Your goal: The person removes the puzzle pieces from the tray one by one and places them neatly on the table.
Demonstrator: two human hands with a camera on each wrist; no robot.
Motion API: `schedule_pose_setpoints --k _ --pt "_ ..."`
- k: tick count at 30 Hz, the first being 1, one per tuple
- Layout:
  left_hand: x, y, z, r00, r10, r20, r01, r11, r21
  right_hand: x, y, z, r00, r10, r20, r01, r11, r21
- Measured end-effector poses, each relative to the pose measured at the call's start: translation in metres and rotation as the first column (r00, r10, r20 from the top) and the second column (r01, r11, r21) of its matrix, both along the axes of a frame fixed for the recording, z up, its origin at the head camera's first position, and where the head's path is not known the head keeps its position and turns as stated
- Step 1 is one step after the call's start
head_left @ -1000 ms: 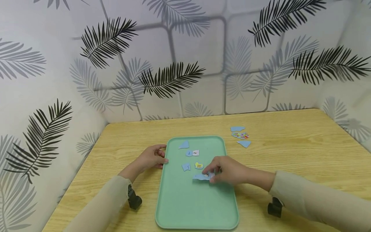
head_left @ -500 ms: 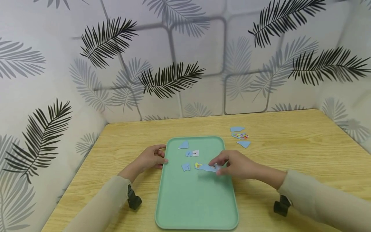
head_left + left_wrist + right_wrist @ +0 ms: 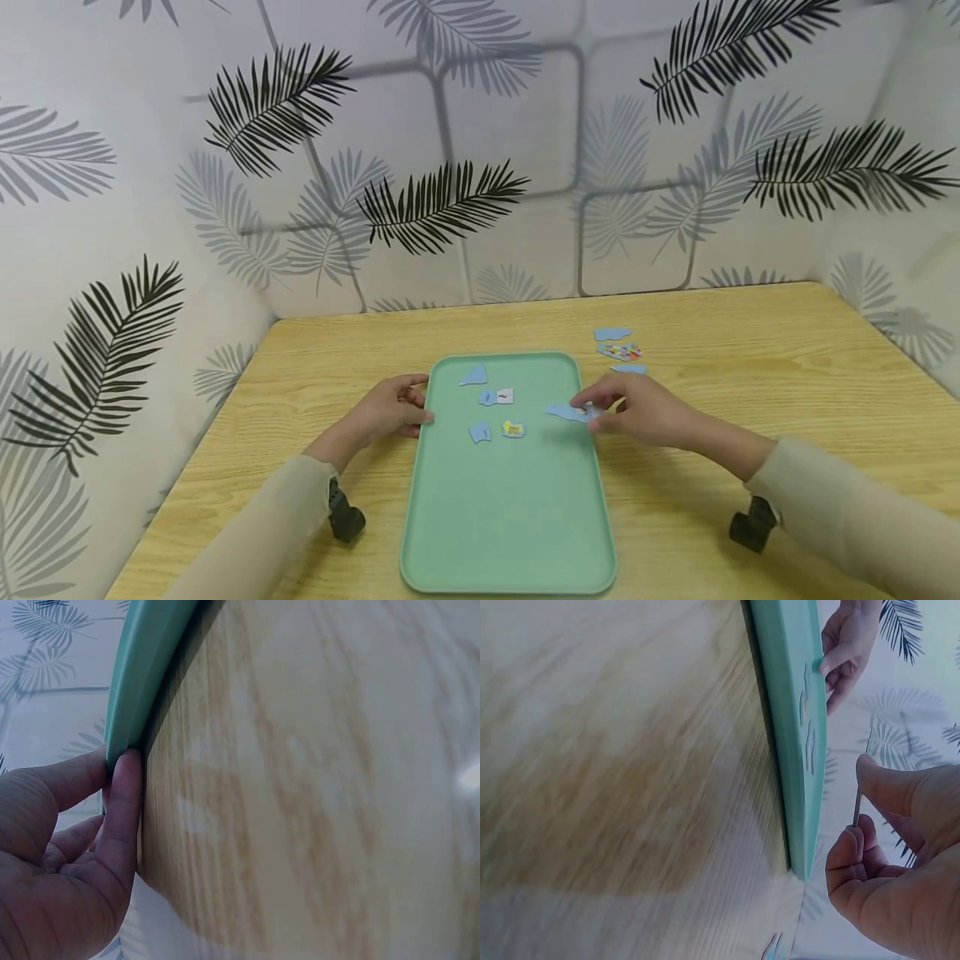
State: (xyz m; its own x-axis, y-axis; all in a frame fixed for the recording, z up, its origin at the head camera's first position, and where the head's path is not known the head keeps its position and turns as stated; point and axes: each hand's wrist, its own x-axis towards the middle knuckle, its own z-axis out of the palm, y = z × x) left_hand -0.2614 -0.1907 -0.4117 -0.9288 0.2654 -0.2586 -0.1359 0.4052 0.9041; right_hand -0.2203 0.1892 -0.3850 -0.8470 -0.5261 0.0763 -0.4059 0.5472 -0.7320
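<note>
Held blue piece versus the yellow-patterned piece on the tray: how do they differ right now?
The held blue piece is pinched in the right hand, raised off the tray, while the yellow-patterned piece lies on it. The held blue piece is longer; the yellow-patterned piece is short and compact. The held blue piece is mostly blue, the yellow-patterned piece largely yellow. Both look flat with uneven edges.

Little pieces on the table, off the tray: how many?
3, beyond the right hand: a blue piece farthest back, a colourful piece in the middle, another blue piece nearest the hand. The hand might hide more.
</note>
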Motion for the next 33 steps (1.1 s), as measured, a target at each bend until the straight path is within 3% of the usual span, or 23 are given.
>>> schedule_pose_setpoints --k 15,33 --pt "-0.001 0.0 0.0 1.0 0.005 0.003 -0.005 1.0 -0.009 -0.015 0.038 -0.006 0.993 -0.116 -0.014 0.116 0.993 0.034" --pt "-0.001 -0.001 -0.001 1.0 -0.002 0.006 0.002 1.0 -0.01 -0.036 0.071 -0.02 0.991 -0.13 0.024 0.128 0.988 0.088"
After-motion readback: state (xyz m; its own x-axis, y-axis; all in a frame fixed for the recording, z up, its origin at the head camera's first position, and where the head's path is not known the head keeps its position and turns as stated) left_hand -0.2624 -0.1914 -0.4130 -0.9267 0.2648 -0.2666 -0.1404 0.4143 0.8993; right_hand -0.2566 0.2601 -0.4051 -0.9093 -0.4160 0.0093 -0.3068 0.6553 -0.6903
